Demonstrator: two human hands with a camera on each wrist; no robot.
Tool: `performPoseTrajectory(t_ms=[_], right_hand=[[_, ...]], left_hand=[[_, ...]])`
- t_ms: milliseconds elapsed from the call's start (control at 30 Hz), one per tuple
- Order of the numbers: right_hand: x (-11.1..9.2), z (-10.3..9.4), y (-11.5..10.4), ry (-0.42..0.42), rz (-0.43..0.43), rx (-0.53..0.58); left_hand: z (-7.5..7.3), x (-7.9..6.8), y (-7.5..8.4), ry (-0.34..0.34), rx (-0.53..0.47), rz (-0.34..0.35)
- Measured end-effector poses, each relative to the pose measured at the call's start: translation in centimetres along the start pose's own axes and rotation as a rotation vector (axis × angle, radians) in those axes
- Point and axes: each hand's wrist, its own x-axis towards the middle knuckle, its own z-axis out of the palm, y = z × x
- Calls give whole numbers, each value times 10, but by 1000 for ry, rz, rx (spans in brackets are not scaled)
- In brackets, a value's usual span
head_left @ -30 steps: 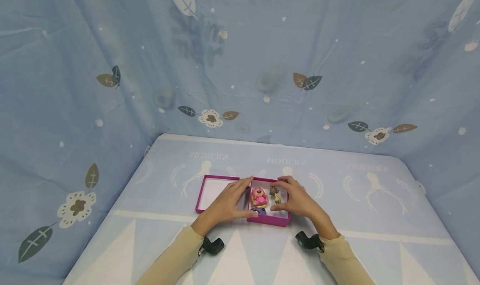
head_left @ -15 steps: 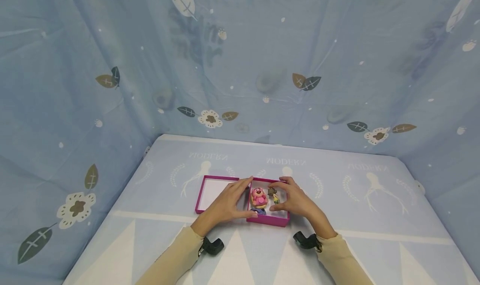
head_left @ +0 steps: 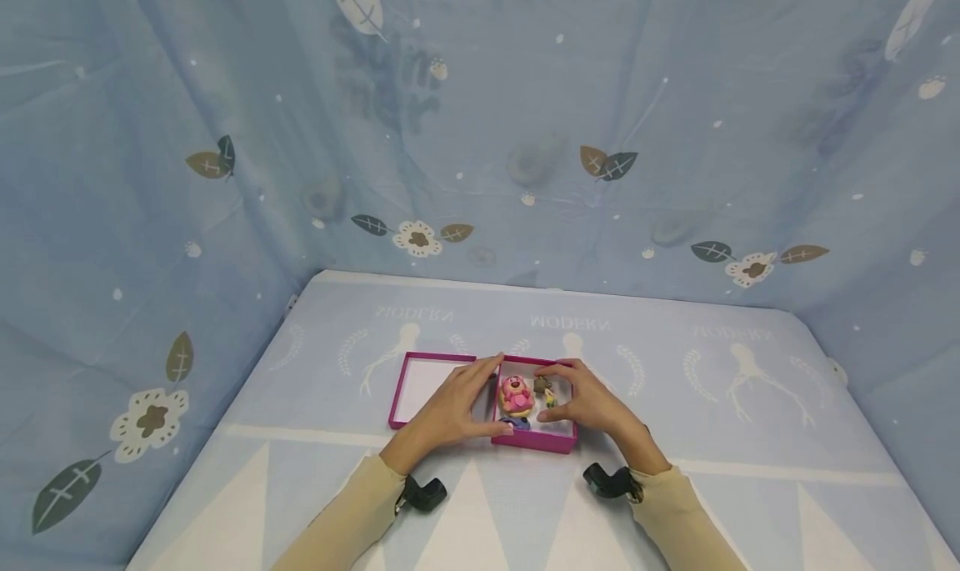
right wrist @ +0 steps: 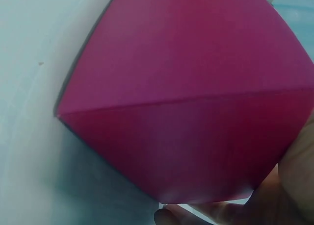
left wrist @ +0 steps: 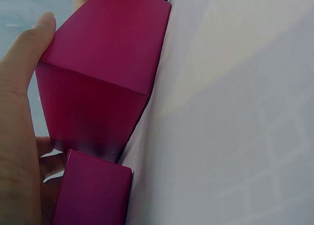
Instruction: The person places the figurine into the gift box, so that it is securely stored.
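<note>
An open magenta box (head_left: 534, 442) holds several small toys. A pink bear figurine (head_left: 516, 394) lies on its left side, with a dark blue toy (head_left: 517, 423) at the front left corner, partly under my left thumb. My left hand (head_left: 447, 408) holds the box, its thumb at the front rim and fingers along the left wall. Over the right wall reaches my right hand (head_left: 588, 398). Its thumb and curled forefinger close about a brown-topped figurine (head_left: 546, 390) with a yellow-green lower part; exact contact is hard to tell. Both wrist views show mostly the box's outer walls.
A shallow magenta lid (head_left: 423, 388) with a white inside lies against the box's left side, partly behind my left hand. The table (head_left: 697, 396) has a pale blue and white patterned cover. Patterned blue cloth (head_left: 480, 121) hangs behind and at the sides.
The brown-topped figurine has shifted slightly left within the box along with my right fingers. My left hand and the box stay almost still; the view has drifted a little.
</note>
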Motion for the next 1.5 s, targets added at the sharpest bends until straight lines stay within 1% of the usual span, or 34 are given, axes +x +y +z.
performPoseTrajectory(t_ms=[100, 500, 567, 733, 867, 967, 1100, 1267, 1500], right_hand=[[0, 0, 0, 1, 4, -10], [-1, 2, -7, 21, 70, -23], [-1, 2, -8, 22, 75, -54], [-2, 2, -13, 31, 89, -200], [-3, 2, -16, 31, 112, -255], [-4, 2, -16, 30, 122, -258], [-4, 2, -16, 29, 118, -254], [-4, 2, -15, 19, 119, -242], [-1, 2, -11, 16, 81, -223]], left_hand=[[1, 0, 0, -4, -7, -7], [1, -1, 0, 0, -12, -15], [1, 0, 1, -3, -14, -16], [0, -1, 1, 0, -22, -12], [0, -1, 0, -8, -23, -21], [0, -1, 1, -12, -24, -26], [0, -1, 1, -7, -28, -20], [1, -1, 1, -16, -17, -30], [0, 0, 1, -14, -11, -20]])
